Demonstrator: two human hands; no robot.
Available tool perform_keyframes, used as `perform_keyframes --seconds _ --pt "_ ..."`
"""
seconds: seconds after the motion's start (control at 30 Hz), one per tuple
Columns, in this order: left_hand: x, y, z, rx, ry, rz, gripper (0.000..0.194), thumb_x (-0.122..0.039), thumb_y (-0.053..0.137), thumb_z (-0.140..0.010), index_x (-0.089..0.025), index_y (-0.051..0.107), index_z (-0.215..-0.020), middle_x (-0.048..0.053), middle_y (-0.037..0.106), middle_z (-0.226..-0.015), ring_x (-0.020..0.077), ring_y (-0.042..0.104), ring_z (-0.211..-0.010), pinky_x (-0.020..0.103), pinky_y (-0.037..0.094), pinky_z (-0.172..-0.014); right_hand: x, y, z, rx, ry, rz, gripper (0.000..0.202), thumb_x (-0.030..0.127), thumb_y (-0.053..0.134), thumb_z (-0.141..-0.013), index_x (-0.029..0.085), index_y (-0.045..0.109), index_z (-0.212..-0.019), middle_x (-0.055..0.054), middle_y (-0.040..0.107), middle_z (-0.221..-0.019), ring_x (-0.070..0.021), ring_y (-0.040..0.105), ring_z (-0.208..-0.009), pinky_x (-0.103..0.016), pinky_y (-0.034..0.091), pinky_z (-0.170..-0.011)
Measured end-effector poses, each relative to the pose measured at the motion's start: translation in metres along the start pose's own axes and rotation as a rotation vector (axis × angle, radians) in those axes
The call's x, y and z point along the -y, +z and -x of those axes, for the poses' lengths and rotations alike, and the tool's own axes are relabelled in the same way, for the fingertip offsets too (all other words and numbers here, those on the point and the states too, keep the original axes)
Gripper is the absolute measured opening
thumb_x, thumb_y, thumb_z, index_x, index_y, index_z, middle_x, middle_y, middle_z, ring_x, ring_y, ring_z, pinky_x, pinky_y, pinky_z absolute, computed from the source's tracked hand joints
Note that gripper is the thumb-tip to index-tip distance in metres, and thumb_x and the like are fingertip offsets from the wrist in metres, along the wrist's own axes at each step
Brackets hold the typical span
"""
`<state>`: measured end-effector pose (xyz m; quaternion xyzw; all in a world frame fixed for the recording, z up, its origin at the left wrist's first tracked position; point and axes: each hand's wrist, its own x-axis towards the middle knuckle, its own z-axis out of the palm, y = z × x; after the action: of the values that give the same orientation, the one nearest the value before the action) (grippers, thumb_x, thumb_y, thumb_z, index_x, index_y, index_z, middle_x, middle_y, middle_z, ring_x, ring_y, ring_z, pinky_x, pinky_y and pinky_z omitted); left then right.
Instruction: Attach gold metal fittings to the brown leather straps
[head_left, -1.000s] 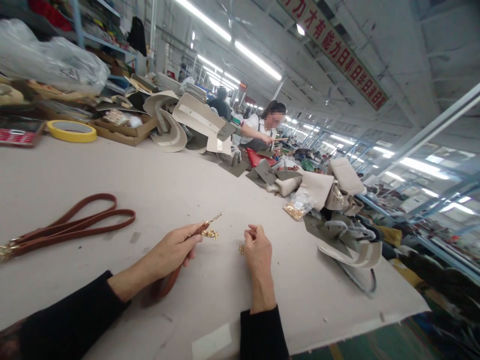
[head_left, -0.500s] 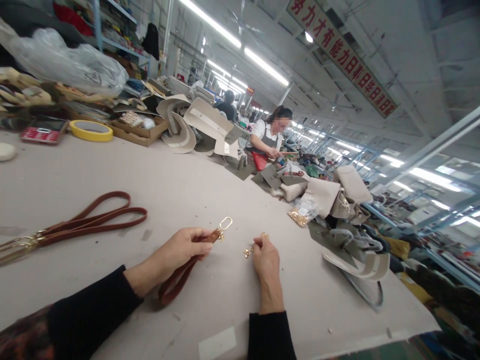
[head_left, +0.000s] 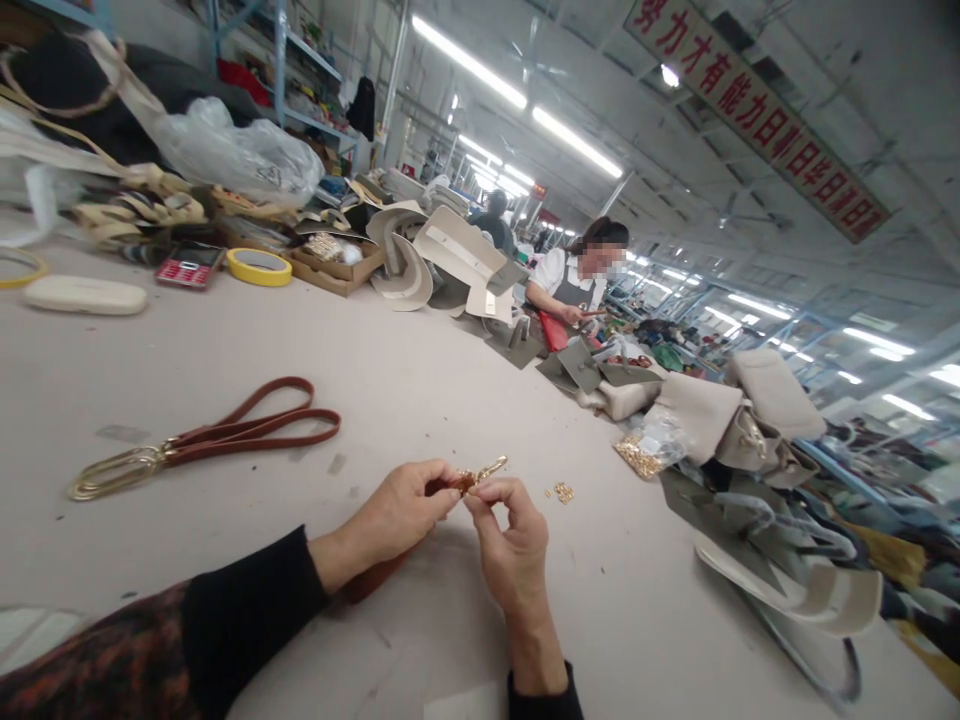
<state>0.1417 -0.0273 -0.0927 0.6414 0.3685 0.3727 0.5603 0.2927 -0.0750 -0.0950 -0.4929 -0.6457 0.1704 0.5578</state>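
Note:
A brown leather strap (head_left: pixel 381 577) hangs from my left hand (head_left: pixel 405 508), whose fingers are closed on its end, with gold metal hardware (head_left: pixel 493 466) sticking out beyond them. My right hand (head_left: pixel 512 545) pinches at that same end, its thumb and forefinger together; whatever tiny piece lies between them is hidden. Small gold pieces (head_left: pixel 562 492) lie on the table (head_left: pixel 300 340) just right of my right hand. To the left rest looped brown straps (head_left: pixel 255 432) with long gold clasps (head_left: pixel 124 470).
Along the back stand yellow tape (head_left: pixel 259 267), a cardboard box (head_left: pixel 334 270), a red calculator (head_left: pixel 189 266) and beige bag panels (head_left: pixel 457 248). A bag of gold pieces (head_left: pixel 641 455) and beige bags (head_left: pixel 776 392) lie right. A person (head_left: pixel 570 285) works beyond the table.
My right hand has left the small gold pieces and come up to the strap end in my left hand. The view has swung left, showing more of the left side.

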Motion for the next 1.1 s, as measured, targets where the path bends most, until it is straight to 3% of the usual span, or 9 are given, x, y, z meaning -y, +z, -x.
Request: perform_keyframes --seconds 0.17,0.53,0.7,0.87,0.97,1.1 --pt "-0.002 0.002 0.002 -0.104 0.121 -0.158 0.017 -0.029 0.053 -0.080 -0.016 0.065 -0.077 0.000 0.064 -0.072 0.0144 0.053 -0.067 0.024 0.039 -0.063 -0.001 0.001 -0.001 0.012 -0.115 0.122 0.012 0.014 0.057 -0.087 0.022 0.058 -0.079 0.000 0.064 -0.083 -0.0144 0.063 -0.084 -0.030 0.049 -0.082" --pt "-0.004 0.000 0.003 -0.016 0.109 -0.110 0.021 -0.024 0.051 -0.082 -0.017 0.069 -0.090 0.005 0.069 -0.090 0.0179 0.061 -0.077 0.024 0.046 -0.066 0.000 0.001 0.001 0.018 -0.117 0.264 0.013 0.014 0.053 -0.087 0.022 0.060 -0.079 -0.002 0.067 -0.081 -0.0165 0.064 -0.083 -0.031 0.050 -0.079" --pt "-0.005 0.000 0.003 -0.032 0.153 -0.127 0.020 -0.021 0.052 -0.081 -0.017 0.069 -0.090 0.005 0.069 -0.090 0.0179 0.061 -0.081 0.024 0.046 -0.067 -0.002 0.007 0.000 -0.059 0.066 0.083 0.004 0.019 0.062 -0.083 0.021 0.058 -0.083 0.001 0.062 -0.080 -0.0142 0.060 -0.077 -0.028 0.048 -0.074" --pt "-0.004 0.000 0.002 0.014 0.111 -0.018 0.017 -0.029 0.057 -0.081 -0.016 0.068 -0.083 0.001 0.065 -0.076 0.0146 0.057 -0.068 0.023 0.043 -0.062 -0.004 0.010 -0.004 -0.097 0.249 -0.268 0.022 0.019 0.068 -0.077 0.021 0.054 -0.093 0.003 0.057 -0.083 -0.0127 0.060 -0.079 -0.027 0.050 -0.074" --pt "-0.002 0.001 0.001 0.001 0.044 0.073 0.020 -0.035 0.062 -0.078 -0.015 0.065 -0.076 -0.002 0.060 -0.064 0.0123 0.052 -0.059 0.022 0.039 -0.058 -0.007 0.010 -0.004 -0.099 0.305 -0.338 0.029 0.021 0.073 -0.073 0.021 0.054 -0.094 0.005 0.056 -0.079 -0.0117 0.060 -0.076 -0.026 0.050 -0.072" --pt "-0.004 0.002 0.002 -0.022 0.011 0.104 0.018 -0.031 0.059 -0.079 -0.015 0.065 -0.077 -0.001 0.063 -0.067 0.0130 0.054 -0.061 0.022 0.040 -0.058 -0.009 0.010 -0.002 -0.125 0.405 -0.369 0.029 0.033 0.069 -0.078 0.020 0.053 -0.098 0.002 0.063 -0.080 -0.0133 0.062 -0.072 -0.029 0.053 -0.069"
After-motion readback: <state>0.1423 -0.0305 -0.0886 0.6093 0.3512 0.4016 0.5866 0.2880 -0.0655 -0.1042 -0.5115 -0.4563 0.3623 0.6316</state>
